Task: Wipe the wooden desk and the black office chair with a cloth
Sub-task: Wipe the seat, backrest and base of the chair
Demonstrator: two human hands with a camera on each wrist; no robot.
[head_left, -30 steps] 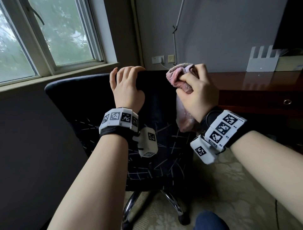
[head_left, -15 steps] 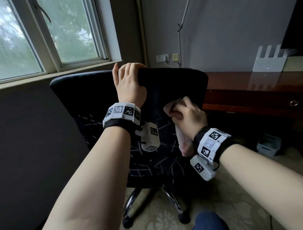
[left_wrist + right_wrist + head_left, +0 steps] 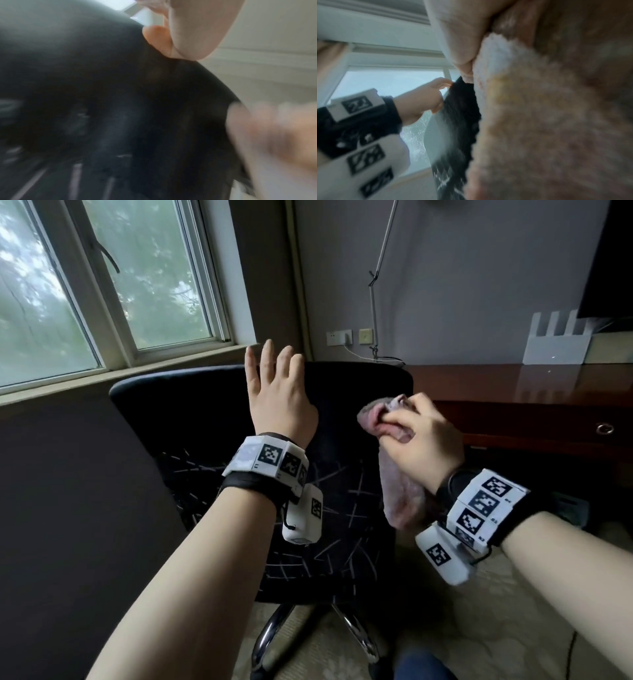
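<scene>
The black office chair stands in front of me, its back patterned with pale lines lower down. My left hand is open, fingers straight and lifted above the top edge of the chair back; the heel of the palm is near the fabric. My right hand grips a bunched pink cloth in front of the chair back's right side, the cloth's tail hanging below the fist. In the right wrist view the cloth fills the frame beside the chair. The wooden desk runs along the right.
A window and sill lie behind the chair at left. A white rack stands on the desk beside a dark screen. A cable hangs down the wall to sockets. The chair's chrome base rests on patterned carpet.
My left hand has let go of the chair back's top edge and opened its fingers. My right hand with the cloth swept down the chair back, then came up a little.
</scene>
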